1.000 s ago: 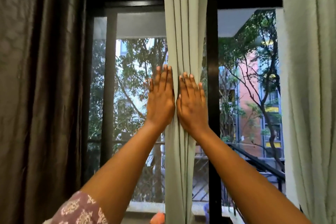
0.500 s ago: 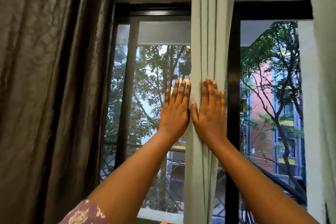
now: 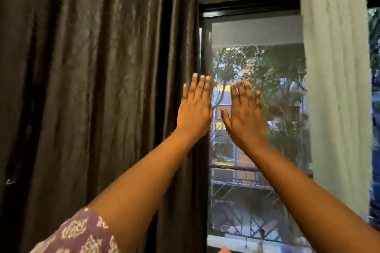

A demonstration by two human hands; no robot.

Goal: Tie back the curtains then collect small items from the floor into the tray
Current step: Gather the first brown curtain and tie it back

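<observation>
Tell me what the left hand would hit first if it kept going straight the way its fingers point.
The left hand points up and forward, at the inner edge of the dark brown curtain, in front of the black window frame. It would probably meet that curtain edge or the frame first; depth is unclear.

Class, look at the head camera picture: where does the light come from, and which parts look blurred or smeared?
Head view: daylight comes through the window, so the dark curtain reads dim; the right hand shows motion blur at its fingertips, the left hand is sharper; the pale curtain looks smeared and soft.
</observation>
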